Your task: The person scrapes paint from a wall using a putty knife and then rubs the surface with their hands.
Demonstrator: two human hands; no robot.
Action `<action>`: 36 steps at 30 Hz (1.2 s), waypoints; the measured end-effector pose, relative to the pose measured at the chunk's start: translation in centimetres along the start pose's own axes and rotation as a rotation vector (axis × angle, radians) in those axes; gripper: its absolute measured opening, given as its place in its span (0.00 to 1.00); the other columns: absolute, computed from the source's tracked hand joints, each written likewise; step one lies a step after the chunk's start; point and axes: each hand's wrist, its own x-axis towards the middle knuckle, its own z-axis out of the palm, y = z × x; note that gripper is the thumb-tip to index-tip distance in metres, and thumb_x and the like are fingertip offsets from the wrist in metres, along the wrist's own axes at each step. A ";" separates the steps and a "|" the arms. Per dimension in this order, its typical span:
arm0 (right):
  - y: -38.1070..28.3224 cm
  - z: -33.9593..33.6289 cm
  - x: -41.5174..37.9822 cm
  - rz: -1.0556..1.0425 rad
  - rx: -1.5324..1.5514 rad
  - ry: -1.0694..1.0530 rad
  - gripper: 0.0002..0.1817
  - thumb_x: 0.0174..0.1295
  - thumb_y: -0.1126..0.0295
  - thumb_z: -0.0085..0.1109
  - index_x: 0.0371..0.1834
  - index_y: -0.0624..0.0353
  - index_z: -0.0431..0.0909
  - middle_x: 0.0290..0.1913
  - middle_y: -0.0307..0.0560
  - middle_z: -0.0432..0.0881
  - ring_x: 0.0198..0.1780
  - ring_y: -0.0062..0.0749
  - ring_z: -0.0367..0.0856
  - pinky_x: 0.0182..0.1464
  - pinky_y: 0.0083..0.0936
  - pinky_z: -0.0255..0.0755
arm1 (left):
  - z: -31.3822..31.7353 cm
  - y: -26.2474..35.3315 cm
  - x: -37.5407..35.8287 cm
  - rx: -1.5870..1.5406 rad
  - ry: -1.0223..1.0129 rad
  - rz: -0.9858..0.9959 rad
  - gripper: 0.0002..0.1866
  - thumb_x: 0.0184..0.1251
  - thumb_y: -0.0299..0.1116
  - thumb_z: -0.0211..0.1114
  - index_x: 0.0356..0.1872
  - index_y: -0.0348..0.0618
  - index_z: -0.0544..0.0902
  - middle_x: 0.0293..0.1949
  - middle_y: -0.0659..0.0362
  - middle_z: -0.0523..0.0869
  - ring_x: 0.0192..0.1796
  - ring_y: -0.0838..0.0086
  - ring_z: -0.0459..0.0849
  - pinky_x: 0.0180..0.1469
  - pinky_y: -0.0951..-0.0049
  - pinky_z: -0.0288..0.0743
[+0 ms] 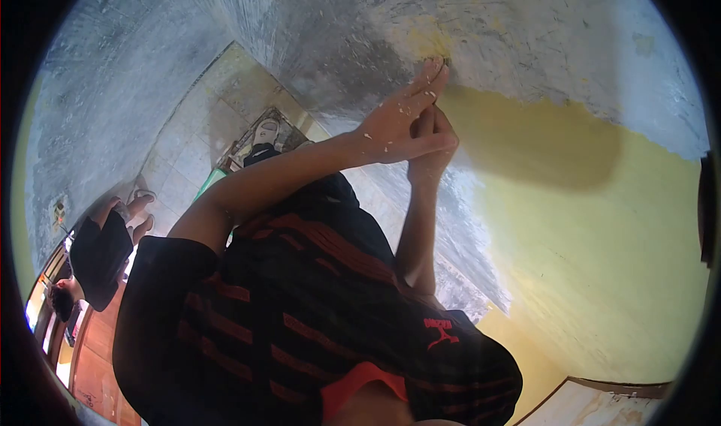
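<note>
Both my hands are together against the wall (518,43), at a patch where grey-white scraped surface meets yellow paint (556,137). My left hand (398,122) has pale flecks on its skin. Its fingers are pressed together, their tips at a small dark spot on the wall, and its thumb lies across my right hand. Close beneath it is my right hand (435,144), closed, with its fingers partly hidden by the left. Whatever the two hands grip is too small or covered to name.
Far below, my shoe (266,132) rests on a raised support with a worn edge, above a tiled floor (184,152). Another person (99,253) in dark clothing is at the left, near a reddish-brown wooden surface (101,351). A dark-edged frame (601,403) is at lower right.
</note>
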 end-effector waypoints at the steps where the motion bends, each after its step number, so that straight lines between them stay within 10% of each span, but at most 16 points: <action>1: 0.1 0.7 0.3 -0.159 -0.004 0.031 0.21 0.85 0.58 0.55 0.45 0.65 0.89 0.23 0.34 0.76 0.25 0.18 0.69 0.28 0.27 0.63 | -0.1 0.1 0.2 0.001 0.007 -0.001 0.54 0.77 0.54 0.72 0.89 0.33 0.52 0.88 0.33 0.51 0.91 0.41 0.46 0.86 0.49 0.53; 7: 0.1 -1.7 0.4 0.138 0.009 -0.029 0.17 0.84 0.63 0.57 0.46 0.67 0.88 0.29 0.35 0.80 0.32 0.22 0.74 0.36 0.29 0.69 | 0.8 0.5 -0.3 -0.034 -0.041 -0.013 0.56 0.75 0.55 0.73 0.89 0.35 0.51 0.88 0.33 0.51 0.91 0.41 0.47 0.86 0.49 0.54; 9: 0.3 0.4 1.6 -0.177 -0.015 -0.017 0.18 0.84 0.63 0.56 0.45 0.66 0.89 0.28 0.34 0.79 0.30 0.18 0.72 0.32 0.26 0.67 | -0.6 0.3 0.8 -0.032 0.061 -0.003 0.57 0.74 0.55 0.74 0.90 0.36 0.50 0.88 0.33 0.50 0.90 0.41 0.47 0.86 0.49 0.54; 14: 0.5 -2.5 -0.2 0.139 0.135 -0.007 0.18 0.84 0.62 0.56 0.45 0.65 0.88 0.28 0.36 0.79 0.30 0.21 0.73 0.34 0.29 0.68 | 1.4 0.9 -0.3 -0.063 -0.020 -0.016 0.55 0.74 0.54 0.75 0.89 0.36 0.53 0.88 0.32 0.53 0.89 0.40 0.52 0.85 0.49 0.56; 31: -1.6 -3.1 0.9 -0.095 -0.219 -0.039 0.17 0.83 0.62 0.57 0.45 0.65 0.89 0.29 0.38 0.84 0.32 0.20 0.76 0.35 0.28 0.71 | 1.5 1.8 0.4 -0.057 -0.026 -0.031 0.64 0.70 0.63 0.74 0.87 0.26 0.47 0.87 0.26 0.47 0.90 0.36 0.42 0.88 0.46 0.50; 36: 0.2 -0.1 0.1 -0.094 0.099 -0.011 0.14 0.83 0.65 0.58 0.53 0.66 0.88 0.36 0.41 0.87 0.38 0.21 0.81 0.43 0.25 0.76 | 1.0 1.6 0.7 0.038 -0.031 -0.032 0.63 0.72 0.65 0.72 0.87 0.26 0.47 0.87 0.27 0.47 0.90 0.37 0.41 0.88 0.44 0.45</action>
